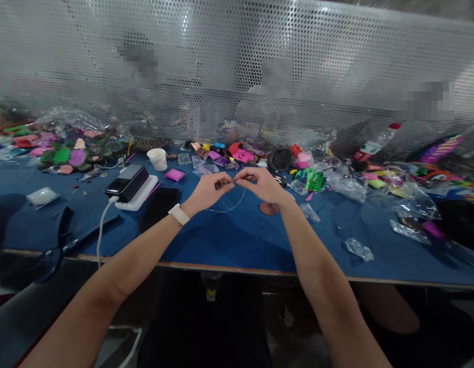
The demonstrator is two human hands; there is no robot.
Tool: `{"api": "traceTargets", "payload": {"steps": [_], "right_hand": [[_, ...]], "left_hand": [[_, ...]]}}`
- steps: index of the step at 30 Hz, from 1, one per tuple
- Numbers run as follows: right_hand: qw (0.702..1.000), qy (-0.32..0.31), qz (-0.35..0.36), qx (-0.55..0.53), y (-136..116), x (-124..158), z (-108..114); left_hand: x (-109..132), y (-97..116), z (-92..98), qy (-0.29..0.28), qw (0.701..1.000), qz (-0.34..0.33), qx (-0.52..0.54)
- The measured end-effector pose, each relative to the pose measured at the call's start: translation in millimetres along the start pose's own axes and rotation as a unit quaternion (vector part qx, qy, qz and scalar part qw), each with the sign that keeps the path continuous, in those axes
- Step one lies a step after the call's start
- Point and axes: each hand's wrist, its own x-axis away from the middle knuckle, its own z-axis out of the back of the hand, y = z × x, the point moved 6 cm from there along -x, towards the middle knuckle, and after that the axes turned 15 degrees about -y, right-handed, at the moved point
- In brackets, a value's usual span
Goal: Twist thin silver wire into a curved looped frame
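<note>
Both hands meet above the middle of the blue table (229, 240), fingertips nearly touching. My left hand (212, 190), with a white band at the wrist, is pinched on a small dark item too small to name. My right hand (260, 183) is closed too, its thumb and forefinger pinched at the end of the same item. A thin clear thread (225, 210) hangs in a loop below the fingers. Under my right hand lies a flat brown disc (268, 208). A pink packet (174, 175) is left of my left hand.
A black device (126, 184) with a white cable sits on a white box, beside a dark phone (159, 208). A paper cup (157, 159), clay pieces, plastic bags and a bottle (377, 143) line the back, before a perforated metal panel (229, 51).
</note>
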Motion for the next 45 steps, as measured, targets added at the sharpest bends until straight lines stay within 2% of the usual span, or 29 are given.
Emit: {"api": "traceTargets", "payload": {"steps": [6, 10, 13, 19, 21, 28, 32, 37, 41, 45], "right_hand": [[1.0, 0.011, 0.003, 0.029, -0.3, -0.1, -4.4], [0.996, 0.026, 0.022, 0.087, -3.3, 0.6, -5.6], [0.993, 0.035, 0.032, 0.11, -5.4, 0.0, -7.9], [0.999, 0.029, -0.018, -0.028, 10.0, -3.1, -9.3], [0.999, 0.018, -0.027, -0.035, 13.7, -3.2, -9.2], [0.993, 0.017, -0.011, 0.12, 8.5, -2.0, -7.0], [0.989, 0.006, -0.009, 0.146, 7.2, -3.6, -8.5], [0.993, 0.016, -0.013, 0.113, 7.7, -2.7, -8.3], [0.999, 0.03, -0.013, 0.04, 10.9, -3.6, -8.5], [0.998, 0.035, -0.012, -0.042, 18.2, -5.8, -9.3]], "left_hand": [[-2.7, -12.3, -2.1, -0.019, 0.997, 0.031, 0.065], [-3.7, -19.7, -6.9, -0.051, 0.985, 0.053, 0.158], [-3.3, -23.0, -7.9, -0.044, 0.979, 0.058, 0.19], [-3.1, -20.2, -5.1, -0.036, 0.989, 0.036, 0.139], [-3.0, -19.0, -5.9, -0.05, 0.988, 0.042, 0.143], [-1.3, -22.8, -11.4, -0.095, 0.971, 0.087, 0.202], [-1.1, -25.8, -12.7, -0.098, 0.971, 0.085, 0.201], [-1.0, -25.8, -11.2, -0.074, 0.977, 0.068, 0.19], [-1.2, -26.0, -8.7, -0.05, 0.98, 0.052, 0.188], [-1.7, -24.5, -7.6, -0.05, 0.982, 0.039, 0.18]]}}
